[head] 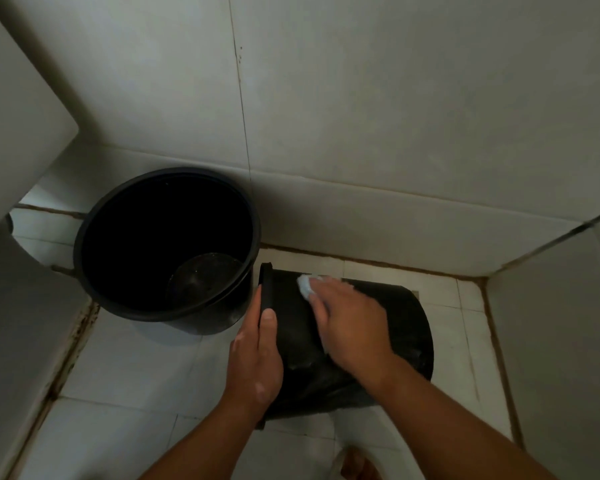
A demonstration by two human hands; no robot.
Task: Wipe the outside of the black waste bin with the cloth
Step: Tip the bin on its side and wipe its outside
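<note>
Black waste bin (406, 327) lies on its side on the white tiled floor (125, 368), in the corner near the wall (361, 98), with its rim end pointing left. Left hand (257, 362) grips that rim: the thumb lies along the outer edge, and the other fingers are hidden behind the lip. Right hand (350, 327) lies on the bin's upturned side, fingers together and fairly flat, pressing a pale blue cloth (305, 285) against the plastic. The cloth pokes out past the fingertips, close to the rim. The hand is slightly blurred. A black bucket (84, 230) stands upright just left of the bin, almost touching its rim. A sandalled foot (357, 465) shows at the bottom edge.
</note>
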